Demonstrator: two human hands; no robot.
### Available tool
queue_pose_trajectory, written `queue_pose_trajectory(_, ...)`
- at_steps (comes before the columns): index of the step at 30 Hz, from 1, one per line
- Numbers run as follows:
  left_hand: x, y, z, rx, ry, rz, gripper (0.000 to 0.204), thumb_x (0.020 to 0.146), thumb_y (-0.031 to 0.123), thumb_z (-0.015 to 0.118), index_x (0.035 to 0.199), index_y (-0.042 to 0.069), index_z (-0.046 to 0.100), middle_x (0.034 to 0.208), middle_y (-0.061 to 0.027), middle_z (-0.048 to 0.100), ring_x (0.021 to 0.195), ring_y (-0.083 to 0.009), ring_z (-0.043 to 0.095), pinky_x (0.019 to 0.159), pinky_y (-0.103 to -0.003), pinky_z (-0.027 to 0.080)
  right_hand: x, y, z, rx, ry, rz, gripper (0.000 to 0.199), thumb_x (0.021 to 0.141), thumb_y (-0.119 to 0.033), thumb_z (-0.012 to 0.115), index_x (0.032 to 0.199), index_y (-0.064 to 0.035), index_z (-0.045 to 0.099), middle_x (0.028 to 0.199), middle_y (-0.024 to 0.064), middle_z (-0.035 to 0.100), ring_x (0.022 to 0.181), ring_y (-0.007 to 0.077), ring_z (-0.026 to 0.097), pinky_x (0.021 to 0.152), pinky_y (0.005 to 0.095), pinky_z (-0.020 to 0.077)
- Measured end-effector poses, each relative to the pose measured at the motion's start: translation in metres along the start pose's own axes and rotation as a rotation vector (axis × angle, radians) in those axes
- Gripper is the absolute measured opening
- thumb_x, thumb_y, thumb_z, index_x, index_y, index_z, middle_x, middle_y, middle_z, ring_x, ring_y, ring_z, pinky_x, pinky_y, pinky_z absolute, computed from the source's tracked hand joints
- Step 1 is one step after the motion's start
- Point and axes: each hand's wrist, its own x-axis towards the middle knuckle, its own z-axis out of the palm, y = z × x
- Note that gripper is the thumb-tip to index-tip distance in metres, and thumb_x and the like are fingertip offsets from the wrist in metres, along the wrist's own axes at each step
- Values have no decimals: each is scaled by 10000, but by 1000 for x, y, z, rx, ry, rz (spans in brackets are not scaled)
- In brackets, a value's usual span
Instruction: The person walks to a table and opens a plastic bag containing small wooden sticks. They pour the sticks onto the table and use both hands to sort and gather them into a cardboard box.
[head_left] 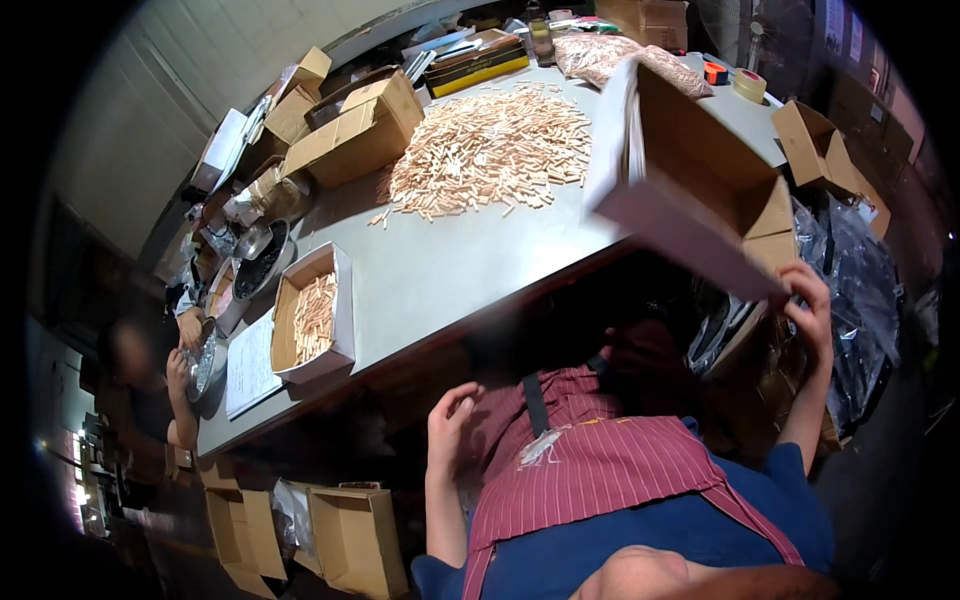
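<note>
My right hand [810, 300] grips the lower flap of a large open cardboard box [700, 165], which is tilted on its side at the right edge of the grey table [450, 270]. The box looks empty inside. My left hand [450, 412] hangs below the table's front edge, above my striped apron [610, 470], fingers loosely curled and holding nothing. A wide pile of small pale wooden pegs [490, 150] lies on the table to the left of the box.
A small white box of pegs [315, 320] and a paper sheet [250, 365] sit at the table's left end. Another person [150, 385] works there by metal bowls [262, 258]. Cardboard boxes [355, 125] crowd the far side; more boxes [350, 540] stand on the floor. Tape rolls [748, 85] lie far right.
</note>
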Motion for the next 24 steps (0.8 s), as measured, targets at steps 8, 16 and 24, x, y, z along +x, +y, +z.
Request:
queue_pose_trajectory(8, 13, 72, 73, -229, -364, -67, 1182, 885, 717, 691, 1693, 118, 69, 1640, -195, 360, 1513, -319, 353, 1206, -443, 369, -20, -20, 77, 316, -553, 24, 265, 744, -87, 802, 972, 23, 724, 1070, 109, 693, 996, 275, 701, 855, 359, 542)
queue_pose_trajectory(16, 3, 38, 74, -340, -175, -191, 946, 850, 163, 620, 1684, 100, 177, 1617, -155, 402, 1475, -281, 409, 1206, -401, 348, 16, -10, 138, -48, -603, -194, 223, 693, -190, 802, 870, -63, 756, 943, 71, 686, 841, 300, 684, 740, 398, 542)
queue_pose_trajectory(24, 0, 29, 58, -283, -22, -52, 865, 834, 129, 666, 1610, -33, 320, 1555, -169, 485, 1391, -265, 508, 1164, -343, 385, 68, -28, 134, -24, -908, -137, 352, 713, -382, 873, 796, -62, 756, 785, 105, 680, 743, 321, 683, 633, 404, 515)
